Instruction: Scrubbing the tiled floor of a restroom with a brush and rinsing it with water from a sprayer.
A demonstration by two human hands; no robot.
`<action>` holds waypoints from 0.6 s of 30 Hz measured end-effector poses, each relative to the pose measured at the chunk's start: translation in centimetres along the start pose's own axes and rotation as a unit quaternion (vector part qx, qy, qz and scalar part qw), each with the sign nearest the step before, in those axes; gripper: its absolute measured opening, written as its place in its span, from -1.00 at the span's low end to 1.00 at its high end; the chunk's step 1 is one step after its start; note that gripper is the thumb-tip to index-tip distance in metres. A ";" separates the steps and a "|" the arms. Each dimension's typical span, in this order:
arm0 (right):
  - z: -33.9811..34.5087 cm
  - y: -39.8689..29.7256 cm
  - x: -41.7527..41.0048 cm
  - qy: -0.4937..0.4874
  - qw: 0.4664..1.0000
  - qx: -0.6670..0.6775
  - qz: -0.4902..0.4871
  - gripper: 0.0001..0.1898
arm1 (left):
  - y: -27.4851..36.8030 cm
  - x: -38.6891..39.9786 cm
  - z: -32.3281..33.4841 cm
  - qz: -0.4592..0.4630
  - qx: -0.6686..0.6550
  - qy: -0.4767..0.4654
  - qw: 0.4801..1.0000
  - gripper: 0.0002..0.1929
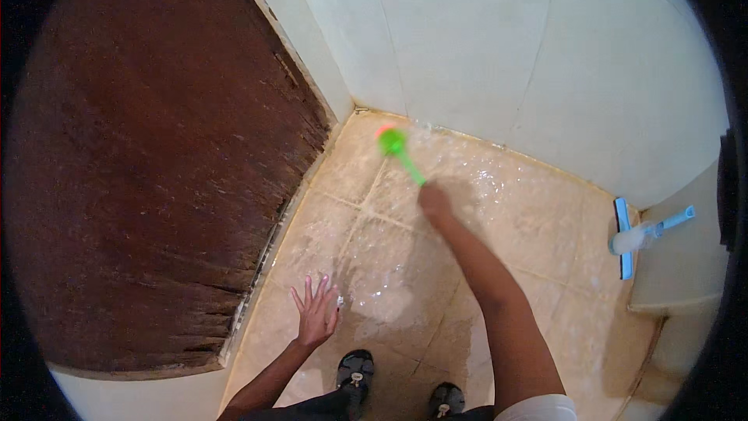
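My right hand [436, 203] grips the green handle of a scrubbing brush [403, 155] with a round green head and some orange-pink at its edge; motion blurs it. The brush head is over the wet beige floor tiles [380, 240], near the corner where the walls meet. Suds and water glisten around it. My left hand [315, 311] hangs over the floor at the lower left, fingers spread, holding nothing.
A worn dark brown door [163, 158] with a frayed lower edge fills the left. White wall tiles [467, 41] rise ahead. At the right, a light blue squeegee [624, 237] leans by the wall beside a whitish, blurry bottle-like object [631, 241]. My black sandals [355, 369] stand on the floor.
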State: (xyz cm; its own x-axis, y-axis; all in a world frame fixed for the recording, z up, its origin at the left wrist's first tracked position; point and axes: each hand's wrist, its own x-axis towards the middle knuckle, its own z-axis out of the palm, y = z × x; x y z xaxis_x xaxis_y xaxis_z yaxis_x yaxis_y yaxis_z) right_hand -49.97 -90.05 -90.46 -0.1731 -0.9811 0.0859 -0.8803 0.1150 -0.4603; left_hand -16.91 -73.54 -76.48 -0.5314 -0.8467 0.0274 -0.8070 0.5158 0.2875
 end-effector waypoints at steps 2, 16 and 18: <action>4.7 -2.9 -6.9 0.041 0.959 -0.104 -0.261 -0.89 | 0.1 0.3 0.0 -0.015 -0.016 0.017 1.000 -0.48; -1.8 2.1 -4.2 -0.062 0.998 -0.028 0.005 -0.82 | 1.7 0.3 0.1 0.016 -0.011 -0.005 1.000 -0.43; 2.0 0.4 -10.3 -0.177 0.975 -0.055 -0.123 -0.75 | 2.0 1.2 0.1 -0.013 -0.028 0.001 1.000 -0.41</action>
State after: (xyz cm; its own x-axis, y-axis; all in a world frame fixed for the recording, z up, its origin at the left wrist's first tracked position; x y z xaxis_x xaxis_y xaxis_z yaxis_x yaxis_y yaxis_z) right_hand -47.61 -80.24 -93.30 0.1954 -0.9711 -0.1373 -0.9216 -0.1340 -0.3644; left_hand -19.18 -73.51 -76.01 -0.5089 -0.8605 0.0217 -0.8055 0.4849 0.3406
